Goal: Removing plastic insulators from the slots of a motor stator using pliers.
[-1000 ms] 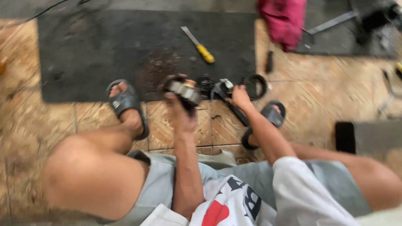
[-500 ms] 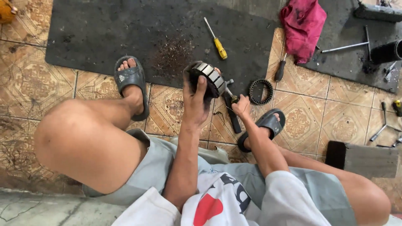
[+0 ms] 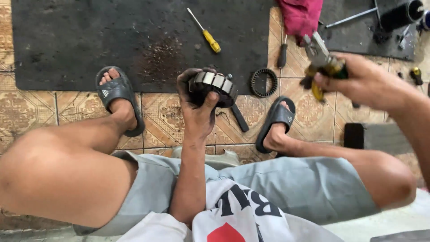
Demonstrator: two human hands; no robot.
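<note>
My left hand (image 3: 195,110) grips a round metal bearing with rollers (image 3: 215,85), held up between my knees. Raised at the right, my right hand (image 3: 365,80) is closed on yellow-handled pliers (image 3: 321,60), jaws pointing up and left, apart from the bearing. A dark toothed ring (image 3: 263,82) lies on the tiled floor just right of the bearing, and a black bar (image 3: 240,118) lies on the floor just below it.
A black rubber mat (image 3: 89,40) covers the floor ahead, with a yellow-handled screwdriver (image 3: 205,33) on it. A red cloth (image 3: 301,15) and a black-handled tool (image 3: 282,54) lie at the upper right. More tools (image 3: 354,17) sit on a second mat. My feet wear grey slides (image 3: 117,96).
My right hand left the bearing, lifted up and to the right, and now holds the pliers. The left hand keeps the bearing in nearly the same place.
</note>
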